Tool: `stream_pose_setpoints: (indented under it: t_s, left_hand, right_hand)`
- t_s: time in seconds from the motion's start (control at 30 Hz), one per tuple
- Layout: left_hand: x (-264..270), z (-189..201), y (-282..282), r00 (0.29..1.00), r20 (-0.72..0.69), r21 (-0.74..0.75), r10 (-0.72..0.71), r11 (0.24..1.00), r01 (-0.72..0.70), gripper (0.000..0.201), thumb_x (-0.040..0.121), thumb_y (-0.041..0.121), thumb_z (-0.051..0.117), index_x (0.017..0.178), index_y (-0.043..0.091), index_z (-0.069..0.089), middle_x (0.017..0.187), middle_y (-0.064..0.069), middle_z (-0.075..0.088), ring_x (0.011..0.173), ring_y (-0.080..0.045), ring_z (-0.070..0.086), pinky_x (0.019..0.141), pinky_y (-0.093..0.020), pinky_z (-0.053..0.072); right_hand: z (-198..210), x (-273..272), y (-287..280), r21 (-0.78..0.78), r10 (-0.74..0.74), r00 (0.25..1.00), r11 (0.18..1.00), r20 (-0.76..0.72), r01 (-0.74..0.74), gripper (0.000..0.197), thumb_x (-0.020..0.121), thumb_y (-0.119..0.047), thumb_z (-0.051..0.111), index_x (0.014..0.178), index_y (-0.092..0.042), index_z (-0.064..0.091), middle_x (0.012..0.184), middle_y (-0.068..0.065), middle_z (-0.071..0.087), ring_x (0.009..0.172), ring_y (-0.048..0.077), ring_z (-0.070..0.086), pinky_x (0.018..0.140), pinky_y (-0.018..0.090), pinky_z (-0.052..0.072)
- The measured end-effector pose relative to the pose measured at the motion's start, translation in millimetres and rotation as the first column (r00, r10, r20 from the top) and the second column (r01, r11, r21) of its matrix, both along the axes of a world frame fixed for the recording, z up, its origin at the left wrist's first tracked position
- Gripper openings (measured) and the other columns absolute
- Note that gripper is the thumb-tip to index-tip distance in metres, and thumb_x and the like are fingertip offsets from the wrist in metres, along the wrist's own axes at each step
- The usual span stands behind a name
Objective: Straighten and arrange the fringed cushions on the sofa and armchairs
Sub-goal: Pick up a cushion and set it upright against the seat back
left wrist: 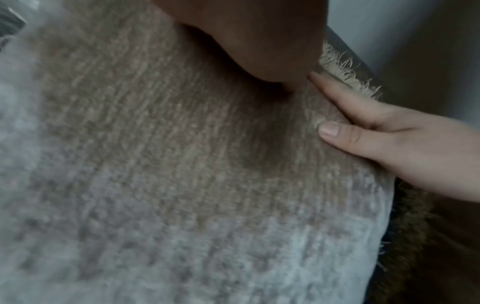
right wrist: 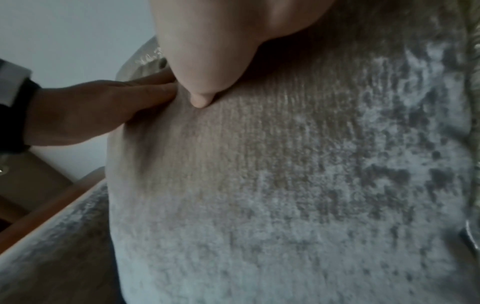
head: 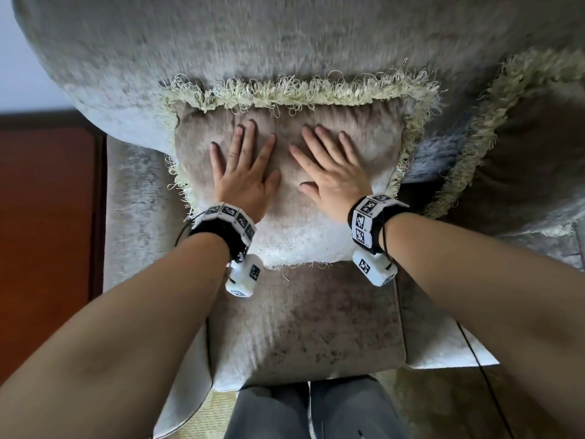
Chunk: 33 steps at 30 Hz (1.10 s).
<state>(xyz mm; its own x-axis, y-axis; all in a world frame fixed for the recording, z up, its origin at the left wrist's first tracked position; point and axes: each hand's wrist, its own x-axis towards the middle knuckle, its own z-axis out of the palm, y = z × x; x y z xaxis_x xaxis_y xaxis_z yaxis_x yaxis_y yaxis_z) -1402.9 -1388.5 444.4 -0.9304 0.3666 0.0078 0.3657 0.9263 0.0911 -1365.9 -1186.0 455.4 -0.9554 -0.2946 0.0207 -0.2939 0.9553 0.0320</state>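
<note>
A beige velvet cushion (head: 291, 217) with a pale fringe leans against the sofa's backrest (head: 253, 42), standing on the seat. My left hand (head: 243, 166) and right hand (head: 329, 163) lie flat on its face, side by side, fingers straight and spread. The left wrist view shows the cushion fabric (left wrist: 182, 164) close up with my left palm (left wrist: 259, 41) above and the right hand (left wrist: 389, 133) resting on the cushion. In the right wrist view my right thumb (right wrist: 202, 98) presses into the fabric (right wrist: 285, 185) beside the left hand (right wrist: 98, 109). A second fringed cushion (head: 522, 137), darker brown, leans at the right.
The seat cushion (head: 304, 327) extends toward my legs (head: 310, 413). A dark wooden side table (head: 44, 232) stands to the left of the armrest (head: 133, 217). A thin black cable (head: 484, 375) runs down at the right.
</note>
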Motion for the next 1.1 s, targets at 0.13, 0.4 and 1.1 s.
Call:
stream_pose_setpoints:
  t_s: [0.13, 0.4, 1.1]
  left_hand:
    - [-12.8, -7.2, -13.2, 0.999, -0.031, -0.025, -0.012, 1.000, 0.012, 0.067, 0.099, 0.058, 0.022, 0.156, 0.029, 0.003, 0.165, -0.003, 0.000, 0.152, -0.020, 0.000, 0.120, -0.057, 0.003]
    - [-26.4, -8.3, -59.0, 0.992, -0.038, -0.076, 0.123, 0.989, -0.125, 0.076, 0.098, 0.062, 0.013, 0.155, 0.015, -0.001, 0.165, -0.002, -0.001, 0.152, -0.020, -0.001, 0.120, -0.057, 0.003]
    - [40.7, -20.0, -25.7, 0.533, 0.838, 0.162, 0.115, 0.881, -0.445, 0.029, 0.091, 0.002, 0.047, 0.102, 0.007, 0.073, 0.102, -0.010, 0.075, 0.100, -0.026, 0.070, 0.090, -0.035, 0.055]
  right_hand:
    - [-11.6, -6.0, 11.0, 0.014, 0.013, 1.000, 1.000, -0.026, -0.013, 0.071, 0.095, -0.059, 0.035, 0.156, -0.028, 0.015, 0.165, 0.002, 0.009, 0.152, 0.022, 0.008, 0.122, 0.047, 0.012]
    - [-17.0, 4.7, 58.6, -0.081, -0.242, 0.970, 0.967, 0.001, 0.242, 0.067, 0.101, -0.056, 0.019, 0.156, -0.020, 0.007, 0.165, 0.008, 0.005, 0.152, 0.028, 0.006, 0.122, 0.051, 0.005]
    - [-18.8, 27.2, -35.5, -0.337, -0.025, 0.575, 0.789, 0.818, 0.513, 0.028, 0.091, -0.007, 0.055, 0.113, -0.011, 0.071, 0.112, 0.005, 0.071, 0.104, 0.022, 0.068, 0.087, 0.025, 0.052]
